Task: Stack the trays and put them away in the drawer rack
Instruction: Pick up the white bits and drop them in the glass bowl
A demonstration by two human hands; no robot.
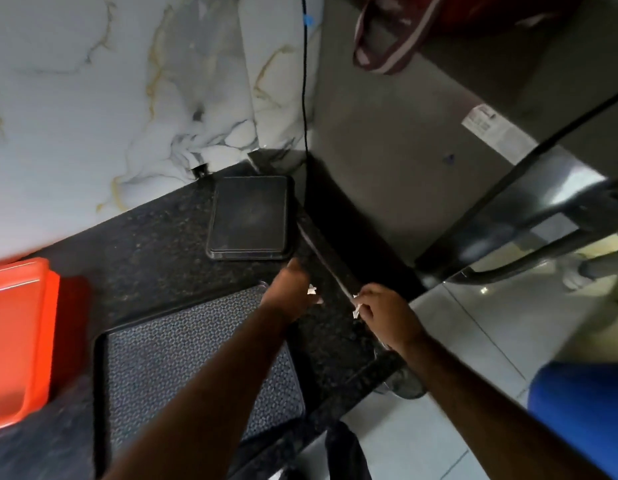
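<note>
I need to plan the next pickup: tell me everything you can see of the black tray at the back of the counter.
The black rectangular tray looks like plastic, with rounded corners and a raised rim, and appears empty. It lies flat on the dark speckled stone counter, in the back corner near the marble-patterned wall. Nothing visibly rests on it. The left hand reaches toward its near edge but seems short of touching it.

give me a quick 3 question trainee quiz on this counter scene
1. True or false: the black tray lies flat on the counter near the marble wall.
2. What colour is the tray at the picture's left edge?
3. Which hand is nearer the black tray: A) left hand B) right hand?

Key: 1 true; 2 orange-red; 3 A
</note>
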